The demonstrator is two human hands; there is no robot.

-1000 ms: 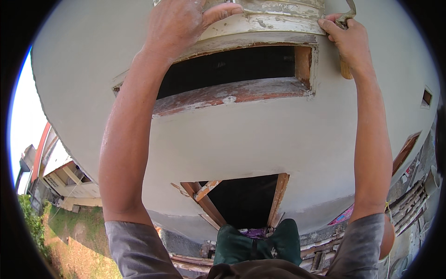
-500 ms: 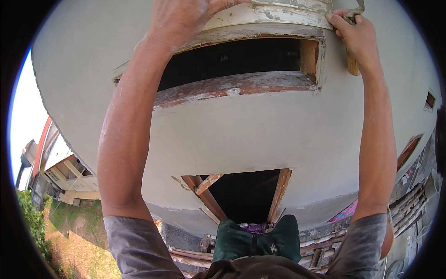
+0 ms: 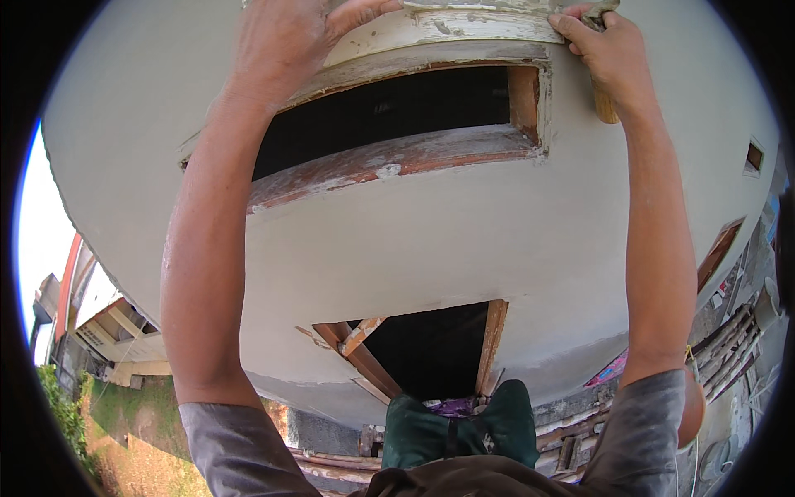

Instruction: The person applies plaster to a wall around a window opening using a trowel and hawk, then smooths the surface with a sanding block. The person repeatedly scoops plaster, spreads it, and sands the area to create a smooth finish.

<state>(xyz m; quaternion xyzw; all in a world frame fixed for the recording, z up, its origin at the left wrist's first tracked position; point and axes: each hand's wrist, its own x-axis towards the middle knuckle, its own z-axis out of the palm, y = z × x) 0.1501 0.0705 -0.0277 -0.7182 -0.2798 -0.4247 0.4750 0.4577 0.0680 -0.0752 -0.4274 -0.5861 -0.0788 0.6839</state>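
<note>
While right hand grips wooden-handled tool | left hand at white board, grip unclear

Board above window opening, tool at right, doorway below

Both arms are raised. The left arm leans just past 12 o'clock, its elbow at 8; the right arm leans just short of 12. The left hand sits at 11, thumb stretched toward 2, its other fingers hidden. The right hand, between 1 and 2, is curled in a grip, thumb toward 10.
</note>
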